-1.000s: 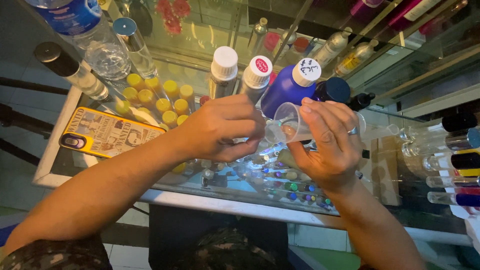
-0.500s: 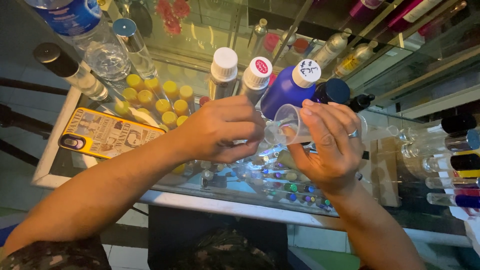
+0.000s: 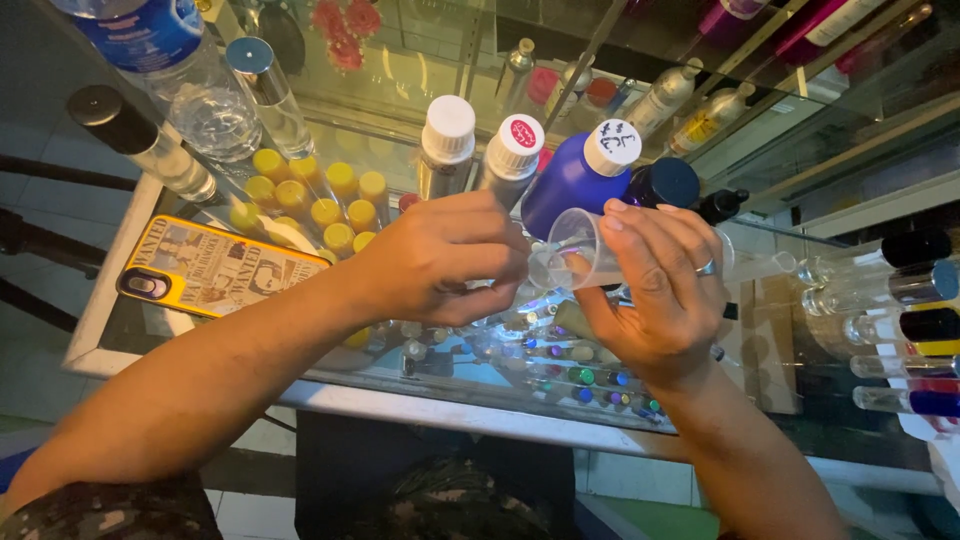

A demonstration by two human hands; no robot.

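Note:
My right hand (image 3: 655, 290) grips a small clear plastic cup (image 3: 572, 248), tilted on its side with its mouth toward my left hand. My left hand (image 3: 440, 258) is closed around something small right at the cup's mouth; my fingers hide what it is. Both hands hover over a glass counter (image 3: 180, 365). Just behind them stand a blue bottle with a white cap (image 3: 580, 175) and two silver bottles with white caps (image 3: 445, 150).
A phone in a yellow printed case (image 3: 205, 268) lies at the left. A cluster of small yellow-capped vials (image 3: 310, 195) sits behind it. Clear bottles (image 3: 190, 95) stand far left. Several slim spray tubes (image 3: 900, 320) lie at the right. Small coloured vials show under the glass.
Both hands stay nearly in place; the cup has tipped a little further toward my left hand.

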